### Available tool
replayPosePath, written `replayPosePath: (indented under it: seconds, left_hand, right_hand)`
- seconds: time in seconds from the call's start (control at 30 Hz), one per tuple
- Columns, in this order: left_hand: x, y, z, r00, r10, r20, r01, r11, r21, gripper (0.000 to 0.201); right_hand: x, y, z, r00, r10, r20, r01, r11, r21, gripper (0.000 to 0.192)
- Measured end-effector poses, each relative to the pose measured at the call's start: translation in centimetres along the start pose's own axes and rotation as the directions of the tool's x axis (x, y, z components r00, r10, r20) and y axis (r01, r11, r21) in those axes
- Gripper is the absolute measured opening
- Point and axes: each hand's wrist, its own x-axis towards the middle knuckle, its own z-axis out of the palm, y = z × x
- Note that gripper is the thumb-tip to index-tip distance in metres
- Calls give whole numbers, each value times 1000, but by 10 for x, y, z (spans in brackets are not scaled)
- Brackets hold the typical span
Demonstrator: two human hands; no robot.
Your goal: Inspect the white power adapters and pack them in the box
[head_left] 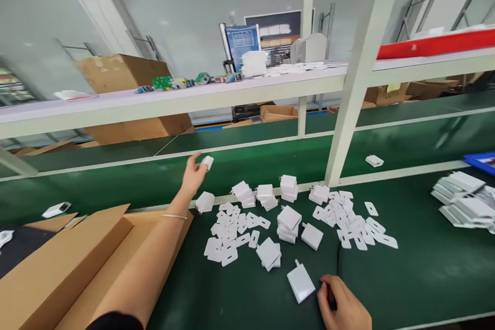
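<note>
My left hand (pixel 192 176) reaches forward over the green conveyor belt, its thumb and fingers closed on a small white charger (pixel 208 162). Near the front of the green worktop, my right hand (pixel 344 305) is wrapped around a thin black stick-like tool (pixel 339 258); its exact kind is unclear. Just left of that hand lies a single white charger with its prongs pointing away (pixel 300 283). Beyond it, several more white chargers stand in small stacks (pixel 289 223). Flat white oval-cornered plates with slots lie in a left pile (pixel 228 229) and a right pile (pixel 353 221).
An open cardboard box (pixel 93 263) stands at left, under my left arm. The belt (pixel 247 157) carries a white piece (pixel 374 160) at right and another (pixel 56 210) at left. A pale post (pixel 350 77) and shelf (pixel 216 94) rise ahead. White parts (pixel 466 198) are stacked at right.
</note>
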Motion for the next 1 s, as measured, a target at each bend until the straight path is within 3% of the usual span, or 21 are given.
replayPosePath:
  seconds: [0.17,0.27,0.37,0.47,0.57,0.7,0.77,0.87,1.0]
  left_hand:
    - [-49,24,-18,964,-38,-264,-51,945,-322,44]
    - [-104,44,-28,945,-77,-319,-119,825,-552,42]
    - [-163,60,-30,938,-139,-319,-117,738,-665,45]
    - [-209,65,-25,939,-189,-289,-106,638,-762,42]
    - [-242,60,-22,948,-211,-238,-63,608,-792,43]
    - [-275,57,-24,973,-207,-100,64,662,-747,59]
    - [-290,60,-26,987,-140,-79,50,732,-680,58]
    - [-307,69,-32,994,48,-94,-92,831,-549,43]
    - [-318,81,-40,959,262,-103,-281,853,-441,35]
  right_hand:
    - [27,5,-14,980,198,25,-199,976,82,27]
    - [63,29,-30,970,236,-57,-239,970,-49,34]
    - [105,66,-45,993,81,-83,-105,932,-346,48]
    - [137,100,-53,994,-101,37,105,848,-519,50]
    - [157,122,-56,971,-168,168,234,804,-547,40]
    - [173,137,-57,938,-203,282,318,827,-464,35]
    - [180,138,-56,935,-225,275,325,857,-401,34]
    - [185,123,-55,963,-205,174,250,921,-300,45]
    - [175,62,-57,998,-54,34,58,989,-135,63]
